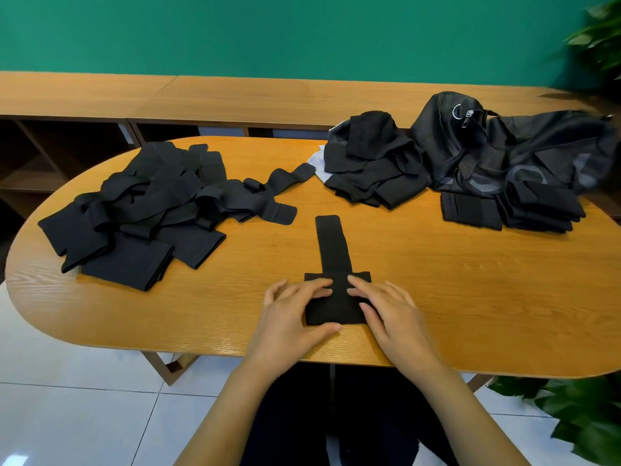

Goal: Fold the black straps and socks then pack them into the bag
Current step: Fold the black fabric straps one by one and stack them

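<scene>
Close to the middle of the grained wooden table's [470,297] near edge lies a flat black strap [331,245] of matte cloth, T-shaped, its narrow round-ended tail pointing toward the far edge. The left hand [289,314] and right hand [391,314] press on its wider folded block with nearly straight, spread fingers, the left thumb along the block's near side. A rumpled heap of straps [141,210] covers the left end, and a sheer mesh bag [504,146] slumps at the far right.
</scene>
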Tool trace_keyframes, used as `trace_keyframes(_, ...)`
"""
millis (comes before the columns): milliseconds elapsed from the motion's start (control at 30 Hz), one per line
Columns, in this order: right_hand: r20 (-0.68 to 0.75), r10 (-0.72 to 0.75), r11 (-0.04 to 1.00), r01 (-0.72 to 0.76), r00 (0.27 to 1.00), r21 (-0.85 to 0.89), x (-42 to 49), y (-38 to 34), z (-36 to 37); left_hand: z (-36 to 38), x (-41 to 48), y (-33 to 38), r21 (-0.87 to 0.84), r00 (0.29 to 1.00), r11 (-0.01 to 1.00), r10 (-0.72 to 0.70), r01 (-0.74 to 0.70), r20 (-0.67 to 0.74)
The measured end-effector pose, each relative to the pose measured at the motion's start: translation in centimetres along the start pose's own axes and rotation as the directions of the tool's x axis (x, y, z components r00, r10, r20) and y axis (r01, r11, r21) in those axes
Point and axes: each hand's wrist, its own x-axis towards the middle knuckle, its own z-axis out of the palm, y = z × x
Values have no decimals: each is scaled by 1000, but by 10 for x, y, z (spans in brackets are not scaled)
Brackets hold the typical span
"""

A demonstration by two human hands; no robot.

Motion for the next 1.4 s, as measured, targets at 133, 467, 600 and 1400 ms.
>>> trace_keyframes(133,45,-44,997,47,998,-65,1,3,4,1,0,-1,47,1000,999,11,-13,29)
trace_keyframes(467,62,-73,995,77,995,-56,0,6,4,5,-1,-5,63,996,995,75,-72,-50)
trace_keyframes(600,52,-74,995,77,996,-62,-1,6,4,8,-2,-7,101,989,989,116,-107,-90)
trace_keyframes(1400,-78,-40,997,44,996,58,-1,6,3,5,0,-8,-11,994,996,85,-86,-64)
